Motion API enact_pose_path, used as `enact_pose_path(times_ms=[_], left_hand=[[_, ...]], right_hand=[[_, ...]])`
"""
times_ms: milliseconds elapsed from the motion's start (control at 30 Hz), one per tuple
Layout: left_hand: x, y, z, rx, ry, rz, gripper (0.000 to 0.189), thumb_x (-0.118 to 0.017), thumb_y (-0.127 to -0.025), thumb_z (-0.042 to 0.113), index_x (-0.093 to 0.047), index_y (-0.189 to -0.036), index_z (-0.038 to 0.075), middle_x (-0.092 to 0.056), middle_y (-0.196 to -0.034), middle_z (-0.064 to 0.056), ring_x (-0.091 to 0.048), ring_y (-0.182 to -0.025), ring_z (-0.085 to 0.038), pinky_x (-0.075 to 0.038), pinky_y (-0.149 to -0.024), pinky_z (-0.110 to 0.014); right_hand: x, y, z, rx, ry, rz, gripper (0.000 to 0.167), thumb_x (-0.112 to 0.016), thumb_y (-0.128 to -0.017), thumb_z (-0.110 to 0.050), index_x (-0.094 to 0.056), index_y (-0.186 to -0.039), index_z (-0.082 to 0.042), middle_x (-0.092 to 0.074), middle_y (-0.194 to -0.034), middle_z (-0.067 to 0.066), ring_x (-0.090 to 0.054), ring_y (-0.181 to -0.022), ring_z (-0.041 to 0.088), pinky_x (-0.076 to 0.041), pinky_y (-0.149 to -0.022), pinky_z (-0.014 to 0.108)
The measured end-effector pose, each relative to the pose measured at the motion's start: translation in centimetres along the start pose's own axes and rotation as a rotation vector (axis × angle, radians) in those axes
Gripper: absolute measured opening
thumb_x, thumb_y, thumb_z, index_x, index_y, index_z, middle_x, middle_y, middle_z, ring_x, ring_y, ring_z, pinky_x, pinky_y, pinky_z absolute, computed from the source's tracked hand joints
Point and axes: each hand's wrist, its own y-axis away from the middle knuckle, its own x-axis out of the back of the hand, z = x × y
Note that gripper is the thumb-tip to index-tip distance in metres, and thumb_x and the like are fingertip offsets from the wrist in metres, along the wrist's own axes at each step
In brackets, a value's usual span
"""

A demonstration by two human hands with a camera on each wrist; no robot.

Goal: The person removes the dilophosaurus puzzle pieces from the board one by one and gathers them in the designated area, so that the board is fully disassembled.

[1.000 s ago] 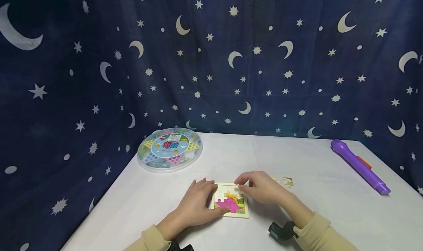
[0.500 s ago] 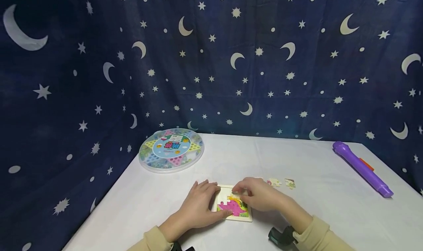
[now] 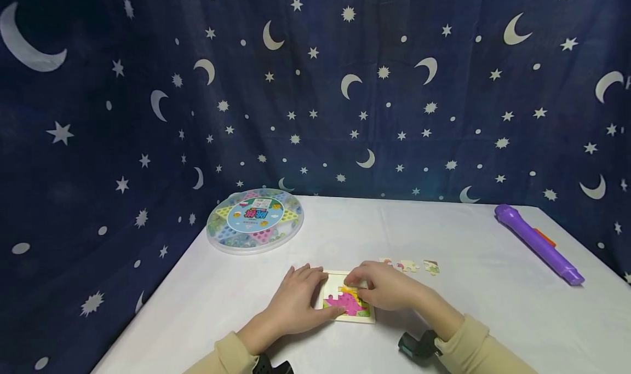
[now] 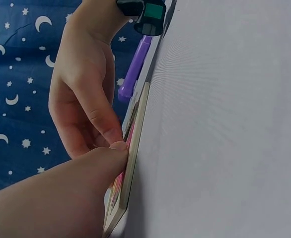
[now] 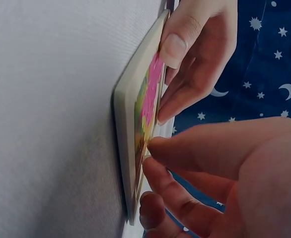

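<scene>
A small wooden jigsaw puzzle board (image 3: pixel 345 304) with a pink dinosaur picture lies on the table. Its lower part is filled with pieces, and bare pale wood shows at the upper left. My left hand (image 3: pixel 294 304) grips the board from the left, thumb over the front of the picture and fingers along the left edge. Over the upper right of the board is my right hand (image 3: pixel 386 286); its thumb and index finger (image 5: pixel 158 176) pinch a puzzle piece low against the picture, mostly hidden by the fingers.
Loose puzzle pieces (image 3: pixel 408 265) lie beyond my right hand. A round Chinese checkers set (image 3: pixel 255 220) sits at the back left of the white table (image 3: pixel 458 319). At the right lies a purple toy microphone (image 3: pixel 537 243). A star-and-moon curtain (image 3: pixel 315 89) hangs behind.
My right hand has moved slightly left and down over the board, uncovering more of the loose pieces behind it. The left hand keeps its place on the board.
</scene>
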Motion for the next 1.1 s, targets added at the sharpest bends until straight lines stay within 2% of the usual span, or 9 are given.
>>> enact_pose_path(times_ms=[333, 667, 900, 1100], left_hand=[[-0.33, 0.16, -0.01, 0.005, 0.005, 0.010, 0.078, -0.070, -0.083, 0.069, -0.063, -0.134, 0.010, -0.061, -0.139, -0.010, -0.048, -0.136, -0.040, -0.026, -0.114, -0.066], [-0.46, 0.18, -0.17, 0.003, 0.004, -0.001, 0.078, -0.067, -0.084, 0.072, -0.062, -0.133, 0.011, -0.061, -0.139, -0.011, -0.048, -0.137, -0.039, -0.026, -0.115, -0.065], [-0.16, 0.27, -0.07, 0.005, -0.009, 0.002, 0.077, -0.069, -0.084, 0.070, -0.062, -0.133, 0.012, -0.061, -0.139, -0.011, -0.048, -0.137, -0.039, -0.026, -0.115, -0.064], [0.05, 0.15, 0.00, -0.016, -0.013, 0.020, 0.077, -0.069, -0.083, 0.070, -0.063, -0.131, 0.010, -0.062, -0.136, -0.010, -0.050, -0.135, -0.039, -0.028, -0.114, -0.064]], right_hand=[[-0.54, -0.14, 0.06, -0.046, -0.084, -0.001, 0.024, -0.070, -0.092, -0.004, -0.072, -0.113, -0.016, -0.066, -0.104, -0.009, -0.056, -0.081, 0.014, -0.051, -0.075, 0.033], [-0.73, -0.04, 0.07, -0.039, -0.114, 0.020, 0.025, -0.070, -0.091, -0.002, -0.069, -0.111, -0.018, -0.066, -0.100, -0.009, -0.056, -0.076, 0.015, -0.049, -0.068, 0.030], [-0.61, -0.30, 0.27, -0.001, -0.138, 0.042, 0.028, -0.071, -0.089, 0.000, -0.069, -0.110, -0.019, -0.070, -0.099, -0.008, -0.061, -0.079, 0.013, -0.053, -0.070, 0.030], [-0.44, -0.44, 0.30, -0.025, -0.174, 0.062, 0.024, -0.071, -0.091, -0.003, -0.071, -0.109, -0.019, -0.072, -0.097, -0.008, -0.060, -0.081, 0.016, -0.050, -0.066, 0.031]])
